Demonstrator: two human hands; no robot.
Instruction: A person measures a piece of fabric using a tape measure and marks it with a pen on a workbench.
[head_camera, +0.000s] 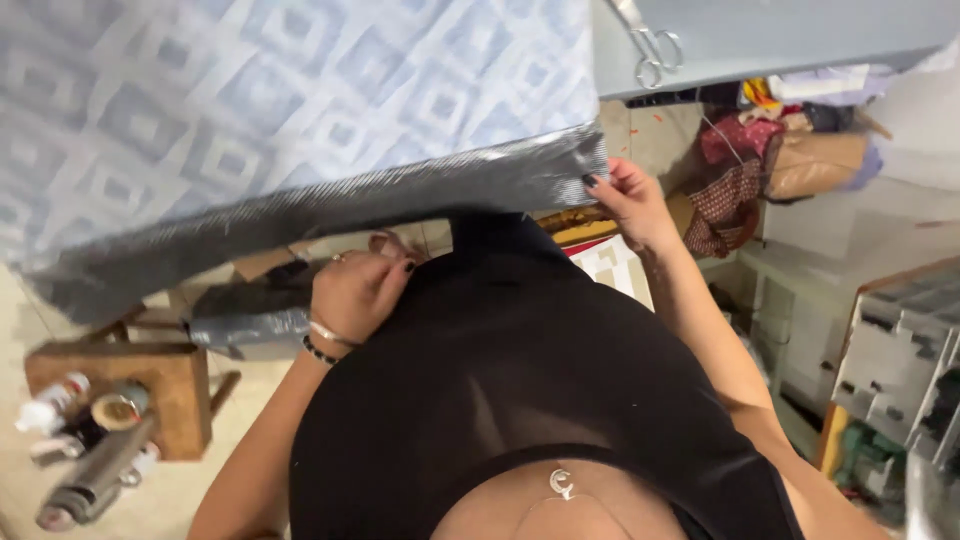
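Item: patterned fabric (300, 90), pale blue-grey with a repeating nested-square print, lying over the edge of a table (780, 35). Its hanging border is a dark grey, slightly shiny band (330, 215) running slantwise below the printed area, from lower left to upper right.

Right hand (625, 195): at the band's right end, fingers pinched on the corner of the fabric, dark-painted nails showing.

Left hand (360, 290): below the band, near its middle, fingers curled tight, apparently gripping the cloth edge; the grip itself is hidden behind the knuckles. Bracelets at the wrist.

Obstruction: the person's black top (520, 380) fills the frame under the fabric and hides the floor there.

Around the fabric: scissors (650, 45) on the table, just right of the print. Below its left end, a wooden stool (170, 385) with spools and bottles (90, 420) beside it. Right of the band, a heap of cloth and bags (770, 160); farther right, a drawer unit (900, 360).
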